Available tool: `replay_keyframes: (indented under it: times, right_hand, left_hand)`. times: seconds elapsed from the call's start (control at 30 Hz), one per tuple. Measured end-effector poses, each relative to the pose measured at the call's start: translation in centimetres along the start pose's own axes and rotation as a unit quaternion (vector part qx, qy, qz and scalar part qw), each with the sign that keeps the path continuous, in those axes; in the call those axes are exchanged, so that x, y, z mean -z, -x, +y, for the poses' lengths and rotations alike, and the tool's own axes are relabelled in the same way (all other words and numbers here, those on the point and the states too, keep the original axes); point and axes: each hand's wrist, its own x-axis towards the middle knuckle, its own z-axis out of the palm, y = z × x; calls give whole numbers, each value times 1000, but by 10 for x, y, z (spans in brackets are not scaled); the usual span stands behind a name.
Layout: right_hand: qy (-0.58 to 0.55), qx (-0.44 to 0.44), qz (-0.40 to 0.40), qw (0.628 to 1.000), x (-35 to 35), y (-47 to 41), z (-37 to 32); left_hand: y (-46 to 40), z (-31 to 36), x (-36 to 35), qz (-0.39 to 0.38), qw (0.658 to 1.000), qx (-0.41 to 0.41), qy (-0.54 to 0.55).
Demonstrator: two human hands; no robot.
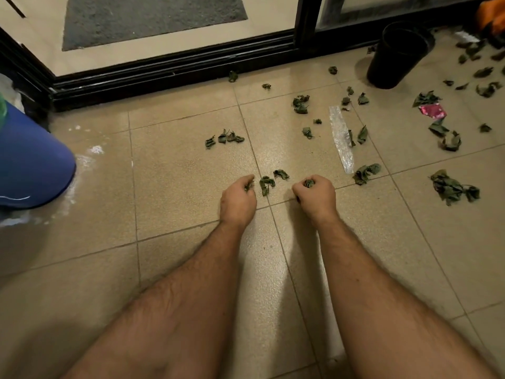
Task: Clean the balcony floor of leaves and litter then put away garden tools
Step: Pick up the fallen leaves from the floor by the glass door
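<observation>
Two bare forearms reach fwd from the bottom edge, over beige speckled floor tiles [191,165] w/ thin grout lines, slightly glossy. Left hand [237,199] is knuckles-up, fingers curled under, pinching a bit of dry green leaf at the fingertips. Right hand [314,195] is fisted tighter, a crumpled leaf scrap [309,183] poking out the top of the grip. Both hands sit low, at or near the tile; contact w/ the floor can't be told.

Between the hands, just ahead: two curled leaves [266,184], shrivelled, dark green, matte. To the right, a bigger wadded leaf clump [366,173], and further right another w/ stems [453,188].

Mid-floor: a small row of leaf bits [224,138] left of centre; a long crinkly clear plastic strip [340,138] lying lengthwise, leaves touching its right edge. More scattered leaves twd the right, plus a pink foil-like wrapper [433,110], flat and creased.

Left edge: a rounded blue plastic container [32,160], smooth, w/ white powdery smears on the tile around its base.

Far: a black cylindrical pot [396,56], tapered, standing near the black sliding-door track [175,69], ridged and glossy. Beyond the glass, a grey fibrous mat [153,17]. Something orange [490,17] at top right, cut off.
</observation>
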Motion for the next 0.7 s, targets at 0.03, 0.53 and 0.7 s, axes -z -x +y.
replay_keyframes:
  times: [0.03,0.53,0.7]
  right_hand:
    - [-17,-1,1,1000,0,-2,-1]
    - [233,132,-82,960,-19,-39,-24]
    - [229,125,-49,964,-17,-33,-20]
  left_hand:
    - [-1,2,-2,1,1000,-5,-10]
    - [-7,3,-17,19,984,-48,-172]
    - [-5,0,-4,29,993,-13,-112]
